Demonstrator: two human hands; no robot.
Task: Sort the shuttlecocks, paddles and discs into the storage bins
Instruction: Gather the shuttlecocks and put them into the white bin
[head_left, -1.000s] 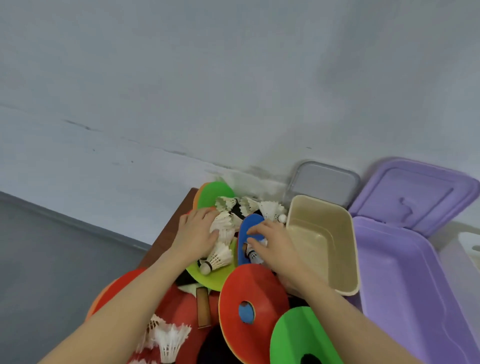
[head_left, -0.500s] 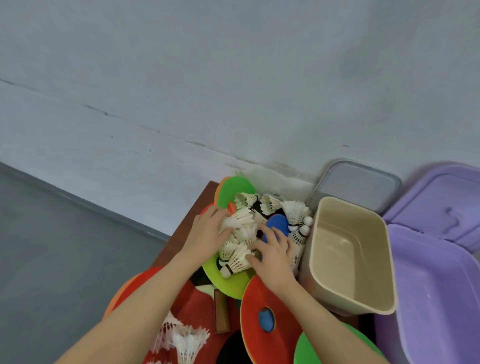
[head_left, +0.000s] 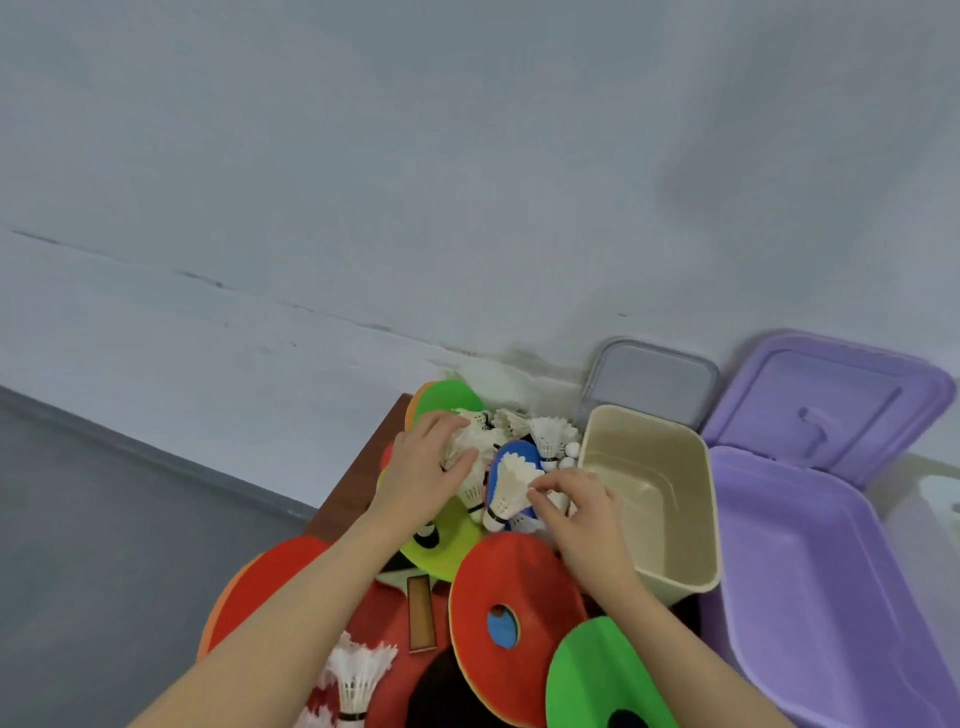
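You look down on a dark brown table (head_left: 358, 493) pushed against a pale grey-blue wall (head_left: 467, 182), with grey floor (head_left: 104, 519) dropping away at the left. At the left edge of the pile lies an orange-red disc (head_left: 265, 582), half covered by your left forearm, and below it a bunch of white shuttlecocks (head_left: 358, 680) is cut off by the bottom of the frame. Your left hand (head_left: 426, 467) rests on a heap of shuttlecocks (head_left: 480, 441) at the far end of the table, fingers curled over them; how many it grips you cannot tell, since the feathers blur together. Under that heap sit a green disc (head_left: 447, 400) and a lime disc (head_left: 441, 551). A wooden paddle handle (head_left: 421, 613) shows just beside your left forearm, its blade mostly hidden. Your right hand (head_left: 576, 514) has thumb and fingers pinched on a single shuttlecock (head_left: 509, 488) that lies over a blue disc (head_left: 519, 457). Near your right wrist lie a red disc with a hole (head_left: 509, 587) and a second green disc (head_left: 597, 675), cropped at the bottom. Just right of the hands stands a beige bin (head_left: 691, 499), open, with a grey lid (head_left: 654, 379) leaning behind it. Farthest right is a purple bin (head_left: 831, 597), its lid (head_left: 831, 405) tipped back against the wall.
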